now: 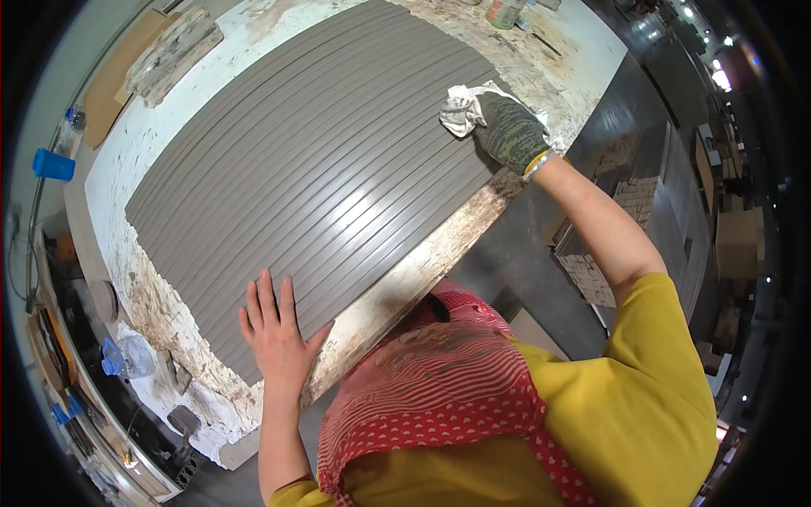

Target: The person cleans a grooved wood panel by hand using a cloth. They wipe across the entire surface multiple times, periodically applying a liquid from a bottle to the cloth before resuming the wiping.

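Note:
A wide stack of long grey-brown strips (321, 160), laid side by side with narrow grooves between them, covers most of the white table. My left hand (281, 336) is bare and lies flat, fingers spread, on the near left corner of the strips. At their right end my right hand (509, 131), in a dark knitted glove with a yellow cuff, is closed around a crumpled, stained white cloth (462, 110). The cloth rests against the strips' surface near the right edge. The gloved fingers are partly hidden by the cloth.
Stains mark the white table (452, 232) along its near edge. A blotched block (176, 52) lies at the far left, a tin can (504, 12) at the far right. A blue cup (53, 165) and a plastic bottle (131, 357) stand left. Stacked boards (621, 220) are beyond my right arm.

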`<state>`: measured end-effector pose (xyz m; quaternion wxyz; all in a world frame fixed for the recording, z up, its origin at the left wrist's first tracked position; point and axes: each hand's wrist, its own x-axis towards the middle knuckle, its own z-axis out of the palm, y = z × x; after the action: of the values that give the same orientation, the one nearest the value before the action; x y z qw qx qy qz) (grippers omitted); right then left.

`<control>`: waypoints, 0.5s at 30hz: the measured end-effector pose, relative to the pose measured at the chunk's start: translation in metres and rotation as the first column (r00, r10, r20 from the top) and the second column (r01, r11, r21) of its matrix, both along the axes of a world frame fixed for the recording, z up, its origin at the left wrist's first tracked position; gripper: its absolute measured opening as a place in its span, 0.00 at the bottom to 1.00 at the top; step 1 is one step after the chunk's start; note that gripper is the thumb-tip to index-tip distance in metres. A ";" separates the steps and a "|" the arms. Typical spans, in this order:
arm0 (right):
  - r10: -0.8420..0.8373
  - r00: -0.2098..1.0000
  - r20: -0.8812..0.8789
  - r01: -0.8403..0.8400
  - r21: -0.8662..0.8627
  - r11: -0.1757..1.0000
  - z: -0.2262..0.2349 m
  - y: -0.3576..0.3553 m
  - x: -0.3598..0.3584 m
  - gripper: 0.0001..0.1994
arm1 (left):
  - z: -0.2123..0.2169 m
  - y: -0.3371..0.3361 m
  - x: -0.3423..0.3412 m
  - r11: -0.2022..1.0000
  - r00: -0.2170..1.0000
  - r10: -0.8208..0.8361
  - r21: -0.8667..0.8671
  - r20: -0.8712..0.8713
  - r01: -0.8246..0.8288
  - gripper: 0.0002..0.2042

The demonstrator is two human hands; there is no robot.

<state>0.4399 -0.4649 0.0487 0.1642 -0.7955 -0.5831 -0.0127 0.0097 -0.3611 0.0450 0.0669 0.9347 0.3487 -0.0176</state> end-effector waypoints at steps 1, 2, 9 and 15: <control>-0.090 0.991 -0.100 0.083 -0.078 0.994 0.007 -0.002 -0.018 0.05 | 0.001 0.000 0.002 1.000 1.000 -0.015 -0.001 -0.001 0.015 0.47; -0.176 0.965 -0.192 0.146 -0.160 0.976 0.009 0.001 -0.030 0.05 | 0.000 0.001 0.003 1.000 1.000 -0.010 0.001 0.000 0.010 0.47; -0.050 0.998 -0.042 0.035 -0.299 0.953 0.020 0.003 0.006 0.10 | 0.002 0.002 0.000 1.000 1.000 -0.018 -0.003 0.012 0.018 0.46; 0.477 -0.340 -0.811 0.167 0.447 0.879 0.018 0.011 -0.142 0.14 | -0.002 -0.001 0.001 1.000 1.000 -0.004 0.009 0.027 0.004 0.46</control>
<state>0.2975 -0.4544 0.0666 0.7190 -0.3219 -0.2936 0.5415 0.0109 -0.3619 0.0429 0.0674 0.9358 0.3459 -0.0038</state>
